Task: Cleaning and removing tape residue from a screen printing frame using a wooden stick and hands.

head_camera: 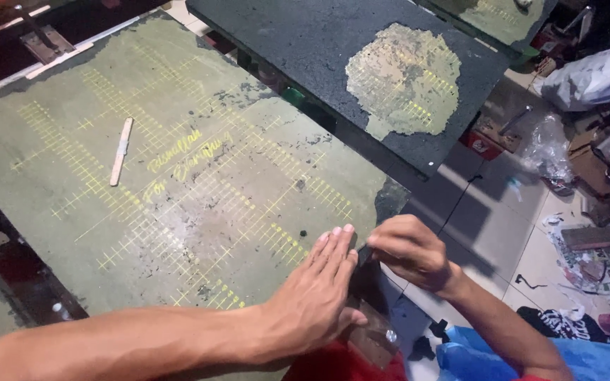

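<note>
A worn olive-green printing board [178, 176] with yellow grid lines fills the left and middle. My left hand [315, 293] lies flat, fingers together, on the board's near right edge. My right hand [411, 250] is closed just beside it at the board's corner, pinching a small dark thing that is mostly hidden between the two hands. Below my left hand, a brown bracket with a shiny bolt [377, 337] sticks out under the edge.
A small wooden stick [121, 150] lies on the board at the left. A second dark board with a bare patch [390, 77] stands behind. The tiled floor [488, 219] at right carries plastic bags, scraps, boxes and cloth.
</note>
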